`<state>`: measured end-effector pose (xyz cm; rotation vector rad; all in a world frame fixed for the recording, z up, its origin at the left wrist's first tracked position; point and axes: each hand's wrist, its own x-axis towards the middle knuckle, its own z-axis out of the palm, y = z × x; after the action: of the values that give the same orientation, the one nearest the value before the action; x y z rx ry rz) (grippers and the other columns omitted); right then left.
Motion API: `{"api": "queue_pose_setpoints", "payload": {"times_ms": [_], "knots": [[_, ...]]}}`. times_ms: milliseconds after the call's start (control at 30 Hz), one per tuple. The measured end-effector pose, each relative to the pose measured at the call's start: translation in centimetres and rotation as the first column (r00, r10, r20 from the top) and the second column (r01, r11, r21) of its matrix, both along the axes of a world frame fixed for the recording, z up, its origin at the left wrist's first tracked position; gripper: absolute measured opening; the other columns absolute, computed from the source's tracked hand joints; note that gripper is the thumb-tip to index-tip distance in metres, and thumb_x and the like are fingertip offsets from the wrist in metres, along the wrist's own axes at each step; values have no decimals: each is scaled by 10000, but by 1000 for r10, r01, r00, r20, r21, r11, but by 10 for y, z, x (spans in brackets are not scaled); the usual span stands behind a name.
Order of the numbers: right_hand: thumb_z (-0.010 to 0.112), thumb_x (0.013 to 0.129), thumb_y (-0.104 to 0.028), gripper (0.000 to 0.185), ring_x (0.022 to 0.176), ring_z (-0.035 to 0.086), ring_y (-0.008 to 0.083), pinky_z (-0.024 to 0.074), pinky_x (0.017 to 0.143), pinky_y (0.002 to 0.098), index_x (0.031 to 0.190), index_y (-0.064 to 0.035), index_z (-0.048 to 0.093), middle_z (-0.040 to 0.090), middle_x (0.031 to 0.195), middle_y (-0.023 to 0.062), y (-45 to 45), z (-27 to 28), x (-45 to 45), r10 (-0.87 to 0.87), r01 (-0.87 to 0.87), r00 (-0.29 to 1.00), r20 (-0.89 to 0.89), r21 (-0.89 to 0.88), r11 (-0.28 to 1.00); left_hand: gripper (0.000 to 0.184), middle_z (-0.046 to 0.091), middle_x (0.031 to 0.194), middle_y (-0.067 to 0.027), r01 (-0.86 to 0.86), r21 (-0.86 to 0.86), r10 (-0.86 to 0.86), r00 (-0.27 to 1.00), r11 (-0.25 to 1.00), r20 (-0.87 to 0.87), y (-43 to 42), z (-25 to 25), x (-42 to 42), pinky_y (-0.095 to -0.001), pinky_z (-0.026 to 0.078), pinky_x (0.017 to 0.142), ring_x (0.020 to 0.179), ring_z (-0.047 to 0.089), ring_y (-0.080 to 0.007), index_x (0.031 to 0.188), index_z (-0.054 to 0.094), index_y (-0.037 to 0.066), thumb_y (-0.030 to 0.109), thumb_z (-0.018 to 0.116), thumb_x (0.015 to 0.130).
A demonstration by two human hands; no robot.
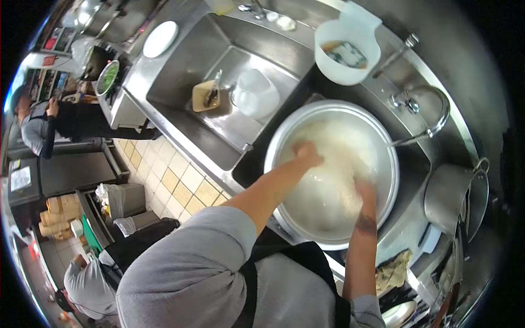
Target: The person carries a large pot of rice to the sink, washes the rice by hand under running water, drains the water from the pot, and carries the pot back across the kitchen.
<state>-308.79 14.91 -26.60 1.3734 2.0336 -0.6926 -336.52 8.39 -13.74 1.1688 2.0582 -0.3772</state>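
A large round metal pot (279, 218) stands in the sink basin, filled with cloudy whitish water (317, 205). A pale mass that looks like rice shows in the water. My left hand (308, 153) dips in at the pot's left side, with its fingers under the surface. On the right, my right hand (365, 191) reaches into the same water, smeared by motion. The fingers of both hands are hidden or blurred, so I cannot see whether they grip anything. A curved faucet (437, 128) reaches over the pot's right rim.
The left basin (186, 128) holds a small tan container (202, 98) and a translucent tub (256, 93). Behind the pot stands a white plastic container (345, 71). Metal pots (445, 197) are at right. One co-worker (38, 126) stands far left, another (90, 287) lower left.
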Motion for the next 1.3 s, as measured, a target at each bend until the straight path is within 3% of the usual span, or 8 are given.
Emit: {"api": "queue_pose_setpoints", "payload": {"times_ms": [133, 400, 600, 700, 933, 1000, 1100, 1300], "knots": [[437, 818, -346, 424, 890, 562, 311, 425, 821, 396, 1019, 5, 565, 589, 972, 176, -61, 126, -23, -800, 711, 594, -87, -408, 573, 582, 491, 1146, -199, -207, -50, 205, 978, 977, -38, -35, -13, 11, -510, 356, 868, 1052, 466, -365, 1097, 524, -2, 449, 493, 730], [551, 749, -215, 287, 651, 587, 249, 469, 518, 346, 892, 34, 566, 595, 870, 139, -118, 28, -10, -897, 498, -333, -291, -862, 95, 477, 488, 1079, -250, -456, -53, 346, 590, 889, 730, -83, -81, 51, -483, 351, 887, 1007, 475, -395, 1101, 505, -2, 355, 436, 792], [589, 748, -163, 367, 718, 576, 193, 476, 561, 333, 1064, -5, 490, 582, 901, 93, -73, 91, -53, -959, 347, 96, -266, -894, 282, 382, 549, 984, -240, 94, 503, -358, 813, 859, 459, -55, -122, 56, -438, 371, 886, 960, 517, -361, 1080, 528, 28, 282, 421, 814], [596, 748, -159, 389, 749, 571, 168, 477, 593, 324, 1088, -1, 495, 581, 887, 81, -44, 106, -70, -780, 286, 207, -591, -725, 626, 368, 569, 972, -221, -570, 494, 26, 672, 657, 740, -27, -41, 46, -409, 440, 794, 867, 574, -297, 1061, 550, 38, 230, 519, 749], [670, 669, -385, 581, 949, 531, 318, 403, 840, 363, 1029, 50, 529, 557, 1012, 215, -6, 127, -56, -281, 540, 733, -620, 278, 795, 340, 534, 1032, -239, -497, 696, 258, 867, 518, 427, 8, -25, 7, -401, 386, 871, 1006, 489, -343, 962, 582, 7, 135, 541, 650], [665, 702, -292, 511, 972, 536, 283, 387, 866, 343, 1047, 53, 512, 556, 1038, 204, -14, 94, -38, -144, 495, 738, -659, 384, 780, 370, 526, 1063, -227, -645, 553, 298, 750, 528, 590, 1, -94, 0, -390, 372, 888, 1029, 479, -328, 1005, 559, 6, 178, 542, 678], [641, 724, -274, 580, 1078, 459, 298, 308, 960, 388, 1171, 24, 422, 479, 1157, 199, -30, 35, -22, -515, 710, 47, -856, -334, 620, 459, 491, 1145, -185, -901, 114, 436, 309, 418, 845, -15, -109, 12, -357, 339, 928, 1082, 446, -288, 1110, 492, 12, 279, 523, 739], [717, 667, -249, 617, 1045, 478, 238, 388, 885, 388, 1188, -30, 468, 474, 1183, 158, -61, 96, -86, -948, 557, -253, -193, -831, 21, 539, 395, 1279, -83, -831, -362, 341, -225, 422, 913, -38, -132, 64, -405, 263, 980, 1172, 359, -240, 1251, 386, 125, 468, 390, 835]]}}
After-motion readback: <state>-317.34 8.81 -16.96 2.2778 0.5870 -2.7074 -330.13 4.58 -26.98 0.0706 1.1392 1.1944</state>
